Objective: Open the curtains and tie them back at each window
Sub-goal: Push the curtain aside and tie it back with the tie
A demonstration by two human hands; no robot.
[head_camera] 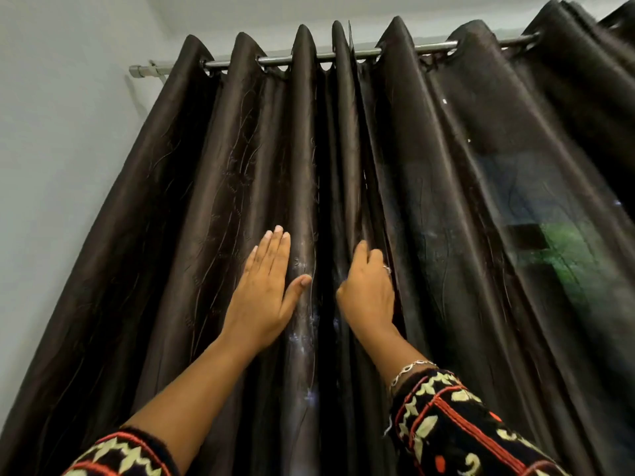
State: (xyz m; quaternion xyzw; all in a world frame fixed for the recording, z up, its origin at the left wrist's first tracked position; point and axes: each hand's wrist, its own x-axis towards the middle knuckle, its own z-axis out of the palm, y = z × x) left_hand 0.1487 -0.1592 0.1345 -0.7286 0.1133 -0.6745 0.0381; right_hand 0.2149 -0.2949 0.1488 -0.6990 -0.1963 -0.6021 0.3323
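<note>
Up at the window, head cam tilted upward: two dark brown curtains, both drawn shut, hung by eyelets on a metal rod (433, 47). L curtain (206, 201) runs from the rod's end cap (137, 71), by the white wall (68, 132), to the centre. R curtain (446, 166) runs from the centre out past the right edge of frame. Inner edges meet approx mid-frame, with only a narrow dark slit btwn them.

Left hand (264, 290): flat on the innermost fold of the L curtain. Fingers straight and together, thumb splayed toward the slit, palm on fabric. No grip.

Right hand (367, 290): at the inner edge of the R curtain, just beside the slit, roughly level w/ the other hand. Fingers curled into the folds, tips hidden behind fabric, so it reads as gripping the edge fold. Ring (387, 269) on one finger, thin chain bracelet (410, 367) at the wrist.

Hands are near each other, not touching, one each side of the join.

Misc: blue/green light patch (556, 255) shows thru the R curtain at far right. Both forearms come up from the bottom of frame. Sleeves are black w/ red and cream embroidery: left sleeve (120, 455) sits well back from the wrist, right sleeve (453, 427) ends at the bracelet.
</note>
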